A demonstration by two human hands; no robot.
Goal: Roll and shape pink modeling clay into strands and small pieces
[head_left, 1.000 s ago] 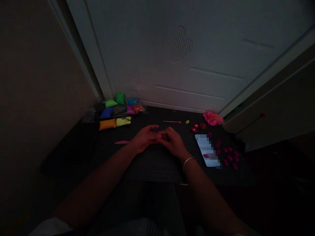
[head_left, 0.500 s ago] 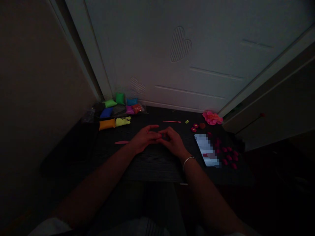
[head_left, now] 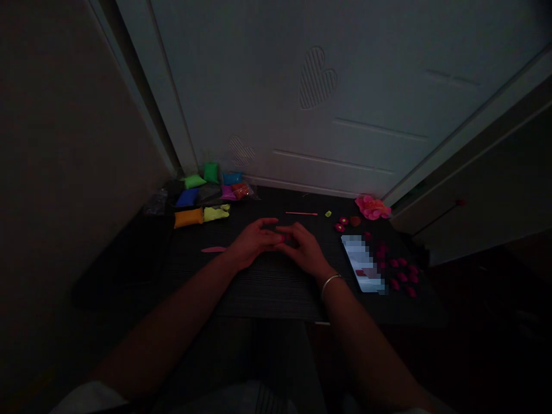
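A small piece of bright pink clay (head_left: 283, 238) shows between my fingertips, over the middle of the dark table (head_left: 276, 290). My left hand (head_left: 255, 244) pinches it from the left with thumb and fingers. From the other side, the curled fingers and thumb of my right hand (head_left: 303, 246) close on the same piece. Most of the clay is hidden by the fingers. A pink flat modelling tool (head_left: 213, 249) lies beside my left wrist. Beyond the hands rests a thin pink stick tool (head_left: 301, 213), with a little yellow-green lump (head_left: 328, 213) to its right.
Coloured clay packets, among them an orange one (head_left: 188, 218) and a blue one (head_left: 187, 198), lie at back left. On the right are a lit phone (head_left: 362, 264), several dark pink pieces (head_left: 402, 277) and a pink petalled flower (head_left: 372, 207). A white panel (head_left: 267, 103) stands behind.
Both hands stay in nearly the same place, fingertips together on the pink clay. My right fingers have shifted slightly around it. The things on the table have not moved.
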